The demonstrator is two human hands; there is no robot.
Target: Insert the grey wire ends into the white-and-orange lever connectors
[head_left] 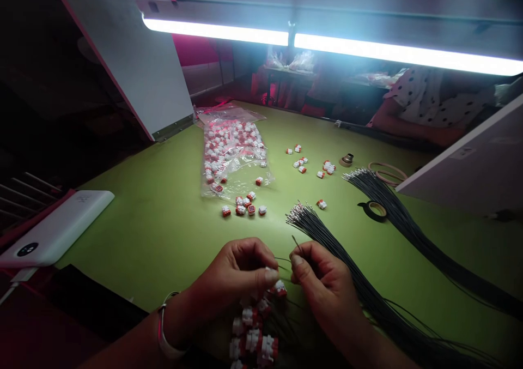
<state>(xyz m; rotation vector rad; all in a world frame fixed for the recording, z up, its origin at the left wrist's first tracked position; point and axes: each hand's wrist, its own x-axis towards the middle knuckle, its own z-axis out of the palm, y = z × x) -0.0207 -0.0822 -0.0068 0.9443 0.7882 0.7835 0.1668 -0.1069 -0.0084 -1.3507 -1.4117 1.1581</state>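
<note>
My left hand (232, 276) pinches a small white-and-red wire connector (272, 274) between thumb and fingers. My right hand (322, 287) holds a thin dark wire (296, 243) by its bare metal tip, right beside that connector. Below both hands, a cluster of similar connectors (253, 333) lies joined to dark wires, partly hidden by my left wrist. A long bundle of grey wires with bare tips (310, 224) runs past my right hand. A bangle (163, 325) circles my left wrist.
A green table (163, 249) holds a plastic bag of connectors (232, 156), several loose connectors (244, 204), a second wire bundle (392, 205), a tape roll (376, 211), and a white power bank (53, 230). A co-worker's polka-dot sleeve (429, 99) shows far right.
</note>
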